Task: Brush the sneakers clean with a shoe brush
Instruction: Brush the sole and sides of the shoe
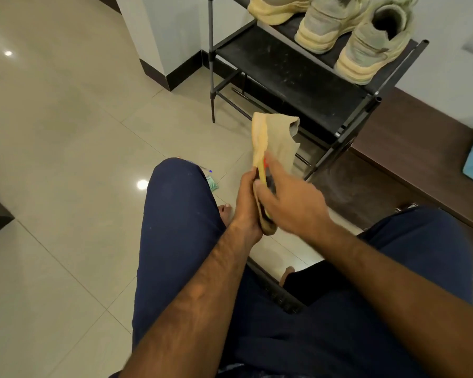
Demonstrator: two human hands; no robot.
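Left hand (246, 211) round sneaker (279, 140), right (292, 205) round brush (262, 174)

Warm indoor light, two glare spots on glossy floor (66, 132), motion-blurred right hand (292, 203), bowed edges.

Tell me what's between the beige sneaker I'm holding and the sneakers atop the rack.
In the head view, only the dusty black lower shelf of the metal rack.

Motion blur smears the right hand (292, 205), which covers most of the brush (262, 174). The left hand (246, 205) hides the held sneaker's (277, 143) lower end. The top edge crops the racked sneakers (331, 23).
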